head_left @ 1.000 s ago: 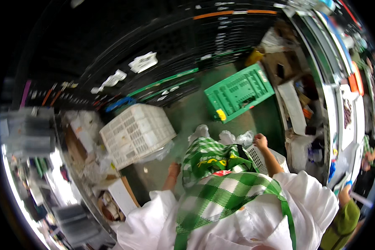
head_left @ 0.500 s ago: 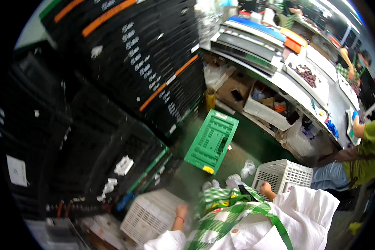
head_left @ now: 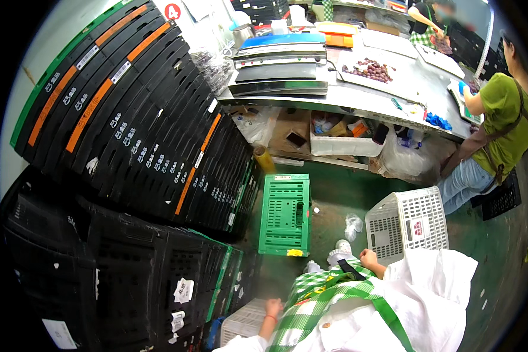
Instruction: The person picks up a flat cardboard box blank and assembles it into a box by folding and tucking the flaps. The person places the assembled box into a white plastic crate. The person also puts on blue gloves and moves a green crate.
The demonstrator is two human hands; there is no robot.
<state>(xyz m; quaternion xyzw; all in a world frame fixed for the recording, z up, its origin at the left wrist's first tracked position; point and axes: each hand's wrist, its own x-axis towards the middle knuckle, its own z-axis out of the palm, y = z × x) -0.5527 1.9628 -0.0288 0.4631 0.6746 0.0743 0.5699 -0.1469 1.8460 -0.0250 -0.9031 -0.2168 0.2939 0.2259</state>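
Note:
My left hand (head_left: 274, 307) is closed at the upper edge of a white slotted plastic crate (head_left: 244, 320) at the lower left, partly hidden by my sleeve and the picture's rim. My right hand (head_left: 368, 257) has its fingers curled at the near corner of another white plastic crate (head_left: 418, 220), which lies tilted with its lattice side showing. Exactly how those fingers grip it is hard to see. Ahead of my feet, a green plastic crate (head_left: 284, 214) rests on the floor, apart from both hands.
Tall stacks of black crates (head_left: 141, 135) line the left. A workbench (head_left: 346, 105) ahead carries a sealing machine (head_left: 281, 61) and a tray of dark red fruit (head_left: 369, 70). A co-worker in a green shirt (head_left: 501, 111) stands at the right. A crumpled plastic bag (head_left: 352, 226) lies on the floor.
The view has turned, so the bench and crate stacks now appear more upright. The left white crate has shifted right and lower along with my left hand. My right hand stays by its crate.

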